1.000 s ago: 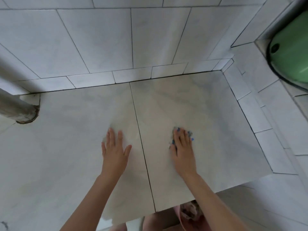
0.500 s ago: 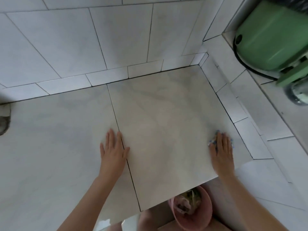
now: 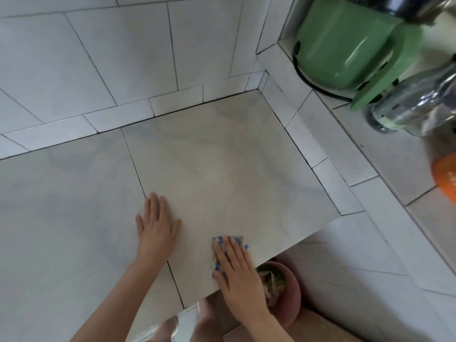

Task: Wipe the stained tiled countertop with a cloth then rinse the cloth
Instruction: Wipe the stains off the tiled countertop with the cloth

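The tiled countertop point(image 3: 222, 169) is pale marble-look tile with dark grout lines. A small blue-patterned cloth point(image 3: 223, 243) lies near the counter's front edge. My right hand point(image 3: 237, 275) presses flat on the cloth with straight fingers, covering most of it. Flat on the counter to the left, beside a grout line, rests my left hand point(image 3: 156, 225), fingers spread, holding nothing.
A green appliance point(image 3: 345, 45) with a clear jar point(image 3: 414, 104) stands on the raised ledge at the right. An orange object point(image 3: 446, 178) shows at the right edge. A pink bucket point(image 3: 288, 292) with something inside sits on the floor under the counter's front edge.
My right hand has slid the cloth from the counter's right edge back leftward and toward me along the front edge. The left hand has stayed put; the view has shifted right.
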`<state>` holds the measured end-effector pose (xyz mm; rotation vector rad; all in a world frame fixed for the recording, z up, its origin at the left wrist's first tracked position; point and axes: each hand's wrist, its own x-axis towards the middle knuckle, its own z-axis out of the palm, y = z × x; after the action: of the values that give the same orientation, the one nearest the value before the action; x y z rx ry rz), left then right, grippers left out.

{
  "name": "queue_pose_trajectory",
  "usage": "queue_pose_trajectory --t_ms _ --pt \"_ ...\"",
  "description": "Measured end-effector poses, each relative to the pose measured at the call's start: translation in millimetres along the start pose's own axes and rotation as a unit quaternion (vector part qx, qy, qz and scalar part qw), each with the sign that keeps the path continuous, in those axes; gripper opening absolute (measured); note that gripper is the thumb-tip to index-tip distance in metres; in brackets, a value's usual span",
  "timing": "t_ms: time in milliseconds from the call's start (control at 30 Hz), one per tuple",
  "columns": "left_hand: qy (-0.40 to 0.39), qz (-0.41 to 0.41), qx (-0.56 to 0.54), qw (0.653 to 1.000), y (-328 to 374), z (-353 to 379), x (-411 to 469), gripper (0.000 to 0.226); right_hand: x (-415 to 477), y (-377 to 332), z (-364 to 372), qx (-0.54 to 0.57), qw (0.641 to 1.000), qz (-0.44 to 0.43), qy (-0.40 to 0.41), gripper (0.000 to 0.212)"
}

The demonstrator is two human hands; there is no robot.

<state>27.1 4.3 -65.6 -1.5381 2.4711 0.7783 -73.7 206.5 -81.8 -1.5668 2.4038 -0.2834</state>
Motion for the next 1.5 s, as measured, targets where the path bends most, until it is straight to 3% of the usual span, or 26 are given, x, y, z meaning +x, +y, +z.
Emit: queue_pose_trajectory --t_ms 200,300,433,533,633,700,900,1033,1133,1267,1367,1433,1500 --pt "0.004 -0.001 0.0 1.0 7 4 4 0.069 4 149 -30 -0.102 0.986 0.129 0.009 0.056" --pt "0.005 -0.006 0.003 1.0 8 6 5 0.07 15 192 -45 -0.133 0.97 0.199 0.039 0.043" --pt "0.021 -0.006 -0.004 1.0 9 7 6 0.069 33 149 -32 -0.133 0.972 0.179 0.077 0.034" --pt "0.048 0.007 -0.024 0.999 10 5 12 0.068 45 81 -14 0.016 0.984 0.156 0.084 0.051" --pt "0.052 0.011 -0.02 0.998 14 0 25 0.067 52 51 -10 0.035 0.993 0.101 0.047 0.056" --pt "0.052 0.017 -0.012 0.998 16 -2 34 0.067 65 70 -23 0.031 0.996 0.087 0.014 0.057" --pt "0.049 0.022 -0.008 0.999 17 -5 48 0.065 125 172 -56 -0.002 0.974 0.218 0.059 0.061" --pt "0.059 0.02 -0.001 0.998 8 -7 54 0.064 168 150 -52 0.028 0.954 0.281 0.097 0.057" --pt "0.062 0.016 0.001 0.998 1 -11 64 0.066 194 101 -40 0.027 0.976 0.197 0.088 0.066" --pt "0.063 -0.004 -0.007 0.998 -9 -19 76 0.064 188 14 -13 0.039 0.998 0.007 0.047 0.058" --pt "0.07 0.002 -0.01 0.997 -12 -21 79 0.064 184 19 -12 0.013 0.992 -0.124 -0.017 0.057" --pt "0.071 0.005 -0.012 0.997 -13 -21 78 0.064 202 59 -21 0.009 0.992 -0.125 -0.012 0.056" --pt "0.069 0.005 -0.018 0.997 -13 -20 77 0.063 229 107 -39 0.01 0.999 -0.031 0.015 0.06"
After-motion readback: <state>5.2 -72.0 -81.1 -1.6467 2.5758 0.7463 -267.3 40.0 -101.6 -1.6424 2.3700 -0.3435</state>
